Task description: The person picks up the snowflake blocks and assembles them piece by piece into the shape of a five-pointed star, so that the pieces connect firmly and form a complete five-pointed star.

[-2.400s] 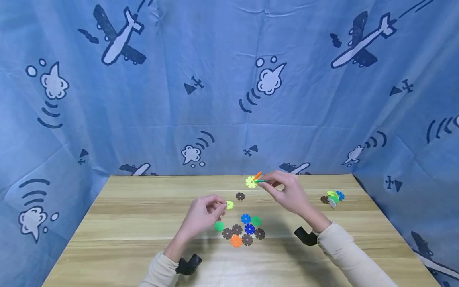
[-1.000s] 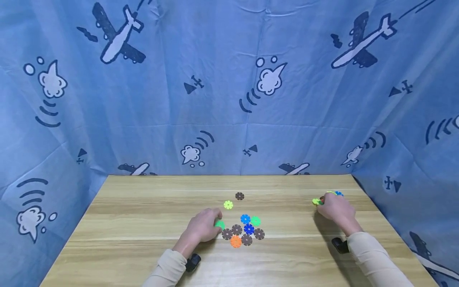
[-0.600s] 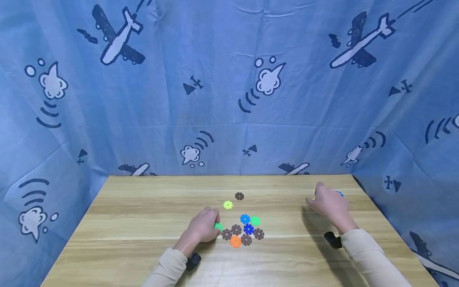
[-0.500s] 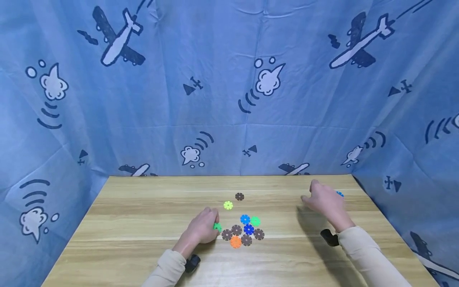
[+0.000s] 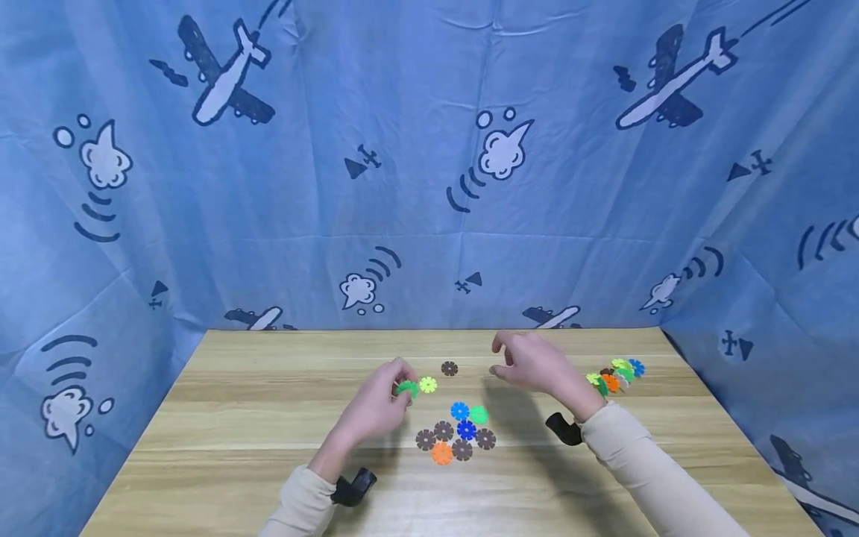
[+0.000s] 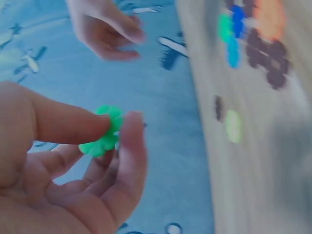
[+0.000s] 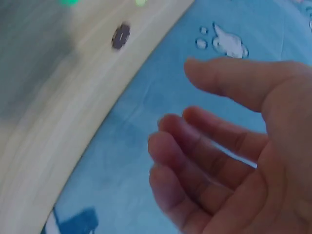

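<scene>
Our left hand (image 5: 374, 403) pinches a green disc (image 5: 407, 388), a yellow disc (image 5: 428, 385) at three o'clock, more discs (image 5: 464, 432) at four; our right hand (image 5: 535, 363), fingers loosely apart, has a pile (image 5: 623, 374) at three.

Head view bright w/ soft shadows & slight glare on table (image 5: 235, 403); L/R wrist views hazier, bit blurry.
</scene>
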